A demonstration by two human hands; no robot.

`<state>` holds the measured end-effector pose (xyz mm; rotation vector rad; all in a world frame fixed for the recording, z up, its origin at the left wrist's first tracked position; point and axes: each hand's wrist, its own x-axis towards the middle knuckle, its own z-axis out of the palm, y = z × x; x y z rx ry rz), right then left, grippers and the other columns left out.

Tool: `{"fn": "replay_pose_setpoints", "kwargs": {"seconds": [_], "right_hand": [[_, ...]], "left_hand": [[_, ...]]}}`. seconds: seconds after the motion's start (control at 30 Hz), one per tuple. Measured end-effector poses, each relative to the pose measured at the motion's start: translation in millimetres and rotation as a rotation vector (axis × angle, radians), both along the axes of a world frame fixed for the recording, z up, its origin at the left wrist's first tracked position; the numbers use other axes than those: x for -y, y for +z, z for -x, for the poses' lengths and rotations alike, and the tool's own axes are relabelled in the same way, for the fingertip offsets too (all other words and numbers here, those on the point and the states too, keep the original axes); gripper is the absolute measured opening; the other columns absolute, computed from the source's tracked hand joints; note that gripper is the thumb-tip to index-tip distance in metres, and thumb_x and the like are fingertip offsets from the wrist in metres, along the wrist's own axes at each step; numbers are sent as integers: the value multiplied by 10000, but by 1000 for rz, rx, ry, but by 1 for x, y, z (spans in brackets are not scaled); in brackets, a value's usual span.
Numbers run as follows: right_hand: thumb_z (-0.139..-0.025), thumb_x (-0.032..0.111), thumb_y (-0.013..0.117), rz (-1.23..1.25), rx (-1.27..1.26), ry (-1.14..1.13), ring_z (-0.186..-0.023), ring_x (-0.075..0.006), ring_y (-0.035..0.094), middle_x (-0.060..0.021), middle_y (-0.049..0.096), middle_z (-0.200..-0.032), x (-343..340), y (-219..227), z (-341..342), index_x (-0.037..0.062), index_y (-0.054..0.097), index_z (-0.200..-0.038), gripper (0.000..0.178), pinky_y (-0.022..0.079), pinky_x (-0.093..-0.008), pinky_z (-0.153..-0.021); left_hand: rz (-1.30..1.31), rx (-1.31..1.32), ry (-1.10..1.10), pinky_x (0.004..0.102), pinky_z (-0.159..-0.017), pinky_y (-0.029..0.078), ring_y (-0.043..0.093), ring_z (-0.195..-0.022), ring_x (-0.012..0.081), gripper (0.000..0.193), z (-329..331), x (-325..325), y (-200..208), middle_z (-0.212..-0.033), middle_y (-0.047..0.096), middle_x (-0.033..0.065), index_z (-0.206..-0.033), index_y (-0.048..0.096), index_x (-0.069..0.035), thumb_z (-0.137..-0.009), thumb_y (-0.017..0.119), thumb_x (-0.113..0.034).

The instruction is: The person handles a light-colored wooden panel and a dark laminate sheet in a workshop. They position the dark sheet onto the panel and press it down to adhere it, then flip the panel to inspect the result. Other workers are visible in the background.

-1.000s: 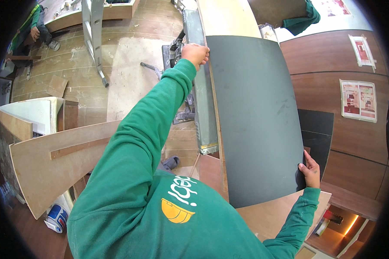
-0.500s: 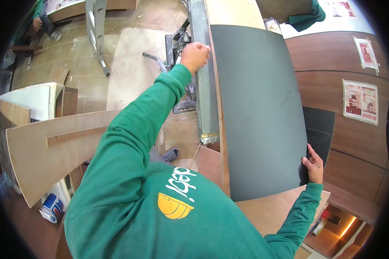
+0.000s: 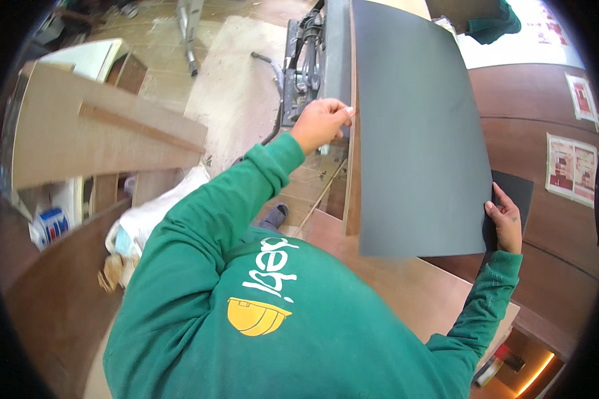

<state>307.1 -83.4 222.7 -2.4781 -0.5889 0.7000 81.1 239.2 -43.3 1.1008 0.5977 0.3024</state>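
Observation:
A large dark grey laminate sheet (image 3: 412, 133) lies over a long brown wooden board (image 3: 350, 199) that runs away from me. My left hand (image 3: 323, 123) reaches out in a green sleeve and grips the sheet's left edge, fingers curled over it where it meets the board. Near the sheet's close right corner, my right hand (image 3: 506, 219) holds the right edge. A smaller dark sheet piece (image 3: 518, 189) shows just behind that hand. A brown panel (image 3: 406, 292) lies under the sheet's near end.
A dark metal machine (image 3: 306, 60) stands left of the board. Brown wooden panels (image 3: 100, 133) lean at the left, with a blue and white can (image 3: 50, 223) below them. Another person's green sleeve (image 3: 492, 20) is at the top. Paper posters (image 3: 572, 166) hang on the brown wall.
My left hand has come back toward me along the sheet's left edge. The sheet's near end now sits lower and closer, and the whole view has tilted. My right hand stays on the right edge.

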Motion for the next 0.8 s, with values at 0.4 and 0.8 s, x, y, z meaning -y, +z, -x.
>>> {"fn": "replay_pose_setpoints", "kwargs": {"seconds": [0.4, 0.8], "right_hand": [[-900, 85, 672, -127, 101, 79, -858, -82, 586, -63, 664, -1043, 20, -34, -3, -60, 459, -1442, 600, 470, -216, -831], [-908, 68, 674, -214, 102, 58, -946, -115, 620, -113, 658, -1163, 30, -57, 9, -49, 431, -1462, 616, 499, -253, -891]], "left_hand": [[-121, -45, -4, 218, -588, 475, 584, -642, 69, 224, 23, 55, 4, -829, 695, 34, -947, 692, -18, -923, 691, -241], [-113, -47, 31, 218, -615, 495, 601, -671, 68, 195, 31, 70, 1, -844, 699, 23, -984, 698, -19, -903, 709, -196]]}}
